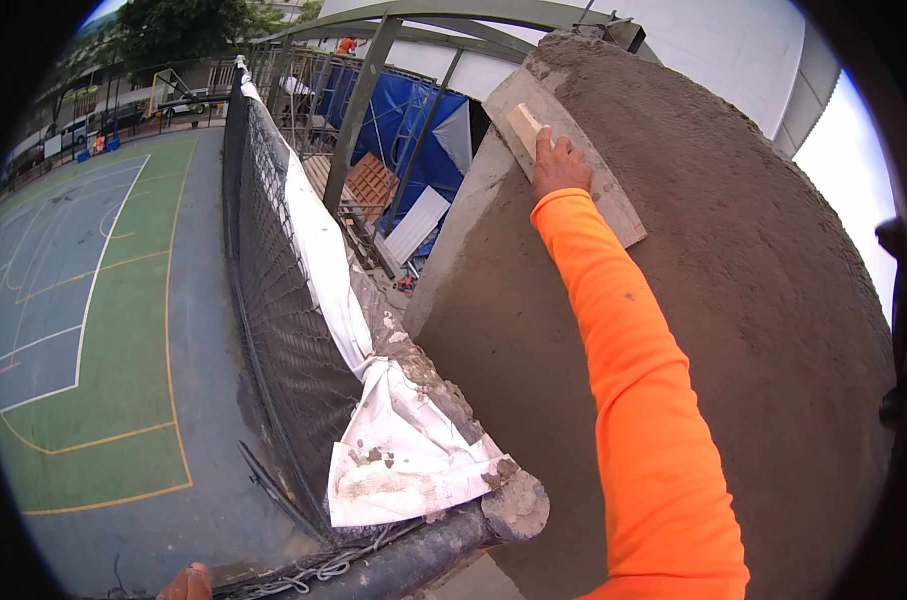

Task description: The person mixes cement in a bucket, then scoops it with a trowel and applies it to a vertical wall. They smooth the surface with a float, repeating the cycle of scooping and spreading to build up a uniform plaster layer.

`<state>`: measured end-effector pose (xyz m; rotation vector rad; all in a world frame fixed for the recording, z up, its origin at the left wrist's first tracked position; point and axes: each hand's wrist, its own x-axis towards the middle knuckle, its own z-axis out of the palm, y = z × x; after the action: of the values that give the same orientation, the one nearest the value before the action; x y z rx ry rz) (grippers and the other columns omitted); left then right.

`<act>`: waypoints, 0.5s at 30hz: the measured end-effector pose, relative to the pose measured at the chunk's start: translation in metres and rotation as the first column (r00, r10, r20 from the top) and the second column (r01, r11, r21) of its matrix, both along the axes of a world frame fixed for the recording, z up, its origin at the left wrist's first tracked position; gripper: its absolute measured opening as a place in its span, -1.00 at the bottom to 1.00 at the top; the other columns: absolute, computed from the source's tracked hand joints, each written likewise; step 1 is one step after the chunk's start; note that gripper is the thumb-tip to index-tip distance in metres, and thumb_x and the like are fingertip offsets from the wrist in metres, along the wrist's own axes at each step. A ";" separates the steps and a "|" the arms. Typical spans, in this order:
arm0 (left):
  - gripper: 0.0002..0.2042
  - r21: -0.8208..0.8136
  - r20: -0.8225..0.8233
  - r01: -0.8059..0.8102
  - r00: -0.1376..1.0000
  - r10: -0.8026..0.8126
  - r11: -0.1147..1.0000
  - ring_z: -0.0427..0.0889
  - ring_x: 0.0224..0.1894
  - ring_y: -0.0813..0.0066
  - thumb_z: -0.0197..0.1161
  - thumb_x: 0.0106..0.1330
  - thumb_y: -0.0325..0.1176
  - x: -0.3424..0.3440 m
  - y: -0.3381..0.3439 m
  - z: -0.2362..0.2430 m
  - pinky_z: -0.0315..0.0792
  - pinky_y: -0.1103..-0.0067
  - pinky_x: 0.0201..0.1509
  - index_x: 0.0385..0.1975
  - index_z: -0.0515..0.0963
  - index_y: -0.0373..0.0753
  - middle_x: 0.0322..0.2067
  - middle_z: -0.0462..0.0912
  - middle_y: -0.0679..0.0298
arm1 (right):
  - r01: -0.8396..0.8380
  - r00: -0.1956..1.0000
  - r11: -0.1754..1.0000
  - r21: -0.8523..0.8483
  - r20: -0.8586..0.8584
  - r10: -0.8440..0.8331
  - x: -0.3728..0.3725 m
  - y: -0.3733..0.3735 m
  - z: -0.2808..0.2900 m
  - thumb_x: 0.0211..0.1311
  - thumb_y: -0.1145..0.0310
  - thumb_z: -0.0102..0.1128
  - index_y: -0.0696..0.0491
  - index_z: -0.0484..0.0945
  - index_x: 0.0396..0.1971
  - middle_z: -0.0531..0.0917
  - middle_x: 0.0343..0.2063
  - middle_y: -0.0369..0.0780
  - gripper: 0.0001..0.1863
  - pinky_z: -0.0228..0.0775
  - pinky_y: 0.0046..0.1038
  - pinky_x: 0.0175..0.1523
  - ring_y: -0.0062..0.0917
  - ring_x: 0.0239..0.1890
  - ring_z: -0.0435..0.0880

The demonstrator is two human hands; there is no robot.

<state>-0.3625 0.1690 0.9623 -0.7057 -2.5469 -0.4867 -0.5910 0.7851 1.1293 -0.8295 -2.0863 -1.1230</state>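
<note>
My right hand (pixel 561 165), in an orange sleeve, is closed round the pale wooden grip of a plastering float (pixel 595 178). The float's long flat board lies against the upper left part of a wall coated in wet brown-grey mortar (pixel 733 270), close to the wall's left edge. Only a fingertip or two of my left hand (pixel 188 582) show at the lower edge, near a dark pipe rail (pixel 403 560). Whether those fingers grip anything is out of sight.
Left of the wall, a black mesh fence (pixel 273 270) carries a mortar-spattered white sheet (pixel 403 450). Beyond it lies a green and blue sports court (pixel 123 330). Steel posts (pixel 361 110), a blue tarp (pixel 398 120) and stacked building materials stand behind; a person in orange (pixel 347 46) is far off.
</note>
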 end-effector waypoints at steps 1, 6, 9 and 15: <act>-0.52 0.005 -0.003 0.006 1.000 -0.006 1.000 0.72 -0.08 -0.11 0.37 0.36 -0.17 0.000 -0.001 0.000 0.58 0.23 0.04 0.12 0.58 -0.44 -0.05 0.71 -0.13 | 0.005 1.000 1.000 0.007 -0.029 -0.005 0.011 -0.004 0.010 0.45 0.25 0.17 -0.16 0.26 0.50 0.58 0.11 -0.16 -0.35 0.69 -0.11 -0.07 -0.22 0.05 0.67; -0.51 0.013 -0.005 -0.009 1.000 0.009 1.000 0.71 -0.07 -0.09 0.41 0.34 -0.17 0.001 -0.002 -0.001 0.56 0.23 0.06 0.11 0.59 -0.42 -0.05 0.72 -0.10 | 0.002 0.987 0.999 0.033 0.160 -0.007 0.113 -0.030 0.020 0.37 0.38 0.20 -0.21 0.12 0.59 0.59 0.03 -0.17 -0.18 0.66 -0.22 -0.08 -0.28 0.01 0.67; -0.51 0.000 -0.005 -0.031 1.000 0.031 1.000 0.71 -0.06 -0.08 0.42 0.32 -0.18 0.002 0.000 -0.001 0.55 0.25 0.05 0.12 0.59 -0.40 -0.06 0.72 -0.08 | 0.005 0.936 0.991 0.134 0.348 -0.052 0.126 -0.027 0.012 0.45 0.33 0.12 -0.28 0.14 0.60 0.63 -0.07 -0.20 -0.25 0.65 -0.26 -0.13 -0.34 -0.07 0.69; -0.55 -0.031 0.024 -0.054 0.998 0.055 0.998 0.70 -0.05 -0.06 0.39 0.35 -0.16 0.003 0.003 -0.002 0.54 0.25 -0.01 0.11 0.61 -0.36 -0.04 0.72 -0.05 | -0.027 0.966 0.977 0.211 0.257 -0.029 0.012 0.000 0.035 0.53 0.34 0.04 -0.44 0.21 0.57 0.65 -0.10 -0.24 -0.33 0.66 -0.23 -0.09 -0.33 -0.11 0.70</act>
<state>-0.3599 0.1722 0.9602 -0.6425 -2.5950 -0.4417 -0.5786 0.7849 1.1641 -0.6066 -2.1207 -1.4942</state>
